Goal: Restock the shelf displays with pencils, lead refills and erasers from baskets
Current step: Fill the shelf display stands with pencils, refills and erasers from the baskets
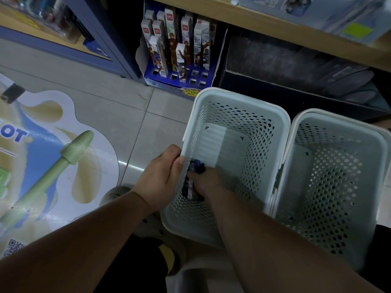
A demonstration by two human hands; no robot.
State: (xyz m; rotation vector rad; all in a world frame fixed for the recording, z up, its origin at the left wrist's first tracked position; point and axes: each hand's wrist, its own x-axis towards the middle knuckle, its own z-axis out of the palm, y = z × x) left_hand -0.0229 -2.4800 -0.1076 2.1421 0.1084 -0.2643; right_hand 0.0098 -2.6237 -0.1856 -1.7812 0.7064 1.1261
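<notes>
A tiled floor (105,106) fills the lower view, with a big sticker (42,144) of a green pen on its left side. A wooden shelf (275,24) runs across the top, and a dark bin (275,85) sits below it. Two pale perforated baskets stand on the floor side by side, their rims touching. The right basket (338,123) shows nothing but its bare bottom. The left basket (243,100) is tilted a little and sits just in front of a blue display (160,80) at floor level, where tall narrow boxes (171,34) stand upright in some slots and other slots are unfilled. The left hand (163,174) grasps the left basket's left rim, thumb inside and fingers outside. The right hand (206,180) reaches into that basket, fingers curled on a few small packs (191,187), dark and blue, that lie against the basket's left wall near its bottom corner. Their print is too blurred to read.
</notes>
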